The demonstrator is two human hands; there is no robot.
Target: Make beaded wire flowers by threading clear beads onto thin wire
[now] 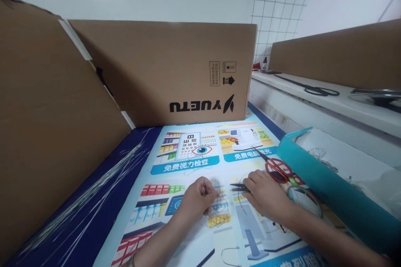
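My left hand (199,195) is closed in a pinch over the printed sheet (225,233). A thin, clear-looking wire loop (216,184) comes out beside its fingertips; the pinched part is mostly hidden. Close by on the right, my right hand (268,195) is wrapped round dark needle-nose pliers (239,187), whose jaws point left toward my left hand and stand slightly apart. Another thin wire curves by the pliers. Just beyond my right hand lie red-handled scissors (278,169), blades pointing away to the left. A round coil (304,198) rests by my right wrist.
Cardboard panels (163,71) stand at the left and back. On the right is a teal-sided box (332,187) with tangled wire (322,158) inside. A white ledge (291,80) behind it carries black scissors (322,91). Pale strands (103,187) lie on the blue surface at left.
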